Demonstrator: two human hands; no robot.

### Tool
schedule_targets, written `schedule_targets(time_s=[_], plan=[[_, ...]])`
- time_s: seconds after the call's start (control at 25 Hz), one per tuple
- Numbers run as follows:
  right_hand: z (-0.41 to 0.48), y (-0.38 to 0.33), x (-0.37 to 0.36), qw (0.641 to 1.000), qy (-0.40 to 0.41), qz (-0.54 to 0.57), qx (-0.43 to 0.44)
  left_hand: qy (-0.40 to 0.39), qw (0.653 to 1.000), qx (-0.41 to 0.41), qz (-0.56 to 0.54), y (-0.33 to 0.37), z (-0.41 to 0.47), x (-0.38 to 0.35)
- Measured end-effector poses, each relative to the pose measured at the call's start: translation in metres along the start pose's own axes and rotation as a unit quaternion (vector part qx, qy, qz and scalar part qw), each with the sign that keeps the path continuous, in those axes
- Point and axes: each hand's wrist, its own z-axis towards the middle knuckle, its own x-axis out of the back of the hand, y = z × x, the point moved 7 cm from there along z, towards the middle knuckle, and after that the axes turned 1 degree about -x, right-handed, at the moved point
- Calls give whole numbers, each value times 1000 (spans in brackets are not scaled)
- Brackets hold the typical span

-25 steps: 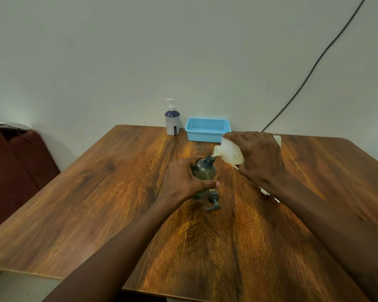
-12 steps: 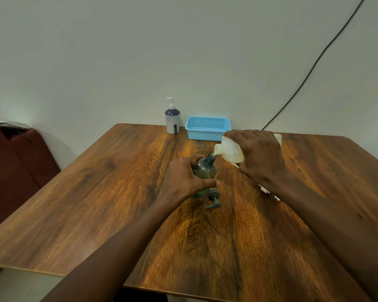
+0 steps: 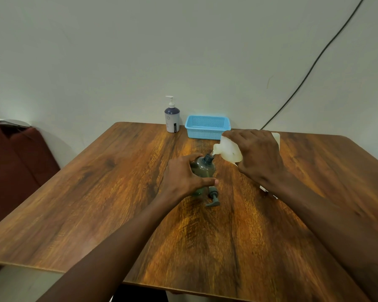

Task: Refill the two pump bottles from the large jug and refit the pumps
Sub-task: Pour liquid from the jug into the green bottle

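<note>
jug (image 3: pixel 228 151) tipped at mid-table, spout at the green bottle's (image 3: pixel 202 171) open neck, wrapped from above by right hand (image 3: pixel 258 155); probably heavy and sloshy, thin-walled, best held round the body. bottle light and tippy, clasped by left hand (image 3: pixel 183 179). pump (image 3: pixel 213 196) loose beside it, white bottle (image 3: pixel 172 115) and basket (image 3: pixel 207 127) well back.

The one camera sits on my head, looking forward and down across the wooden table (image 3: pixel 100 192), which fills the lower two thirds of the frame. It faces the pale wall (image 3: pixel 140 51) that spans the top. My forearms enter from the bottom corners, close to the wide-angle lens.
</note>
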Motion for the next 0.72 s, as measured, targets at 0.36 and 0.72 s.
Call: schedule_targets(time_s=[0.36, 0.72], plan=[[0, -2, 2, 1000, 9, -1, 5, -10, 1000, 9, 7, -4, -1, -2], [0, -3, 2, 1000, 5, 0, 5, -7, 1000, -2, 5, 0, -1, -2]])
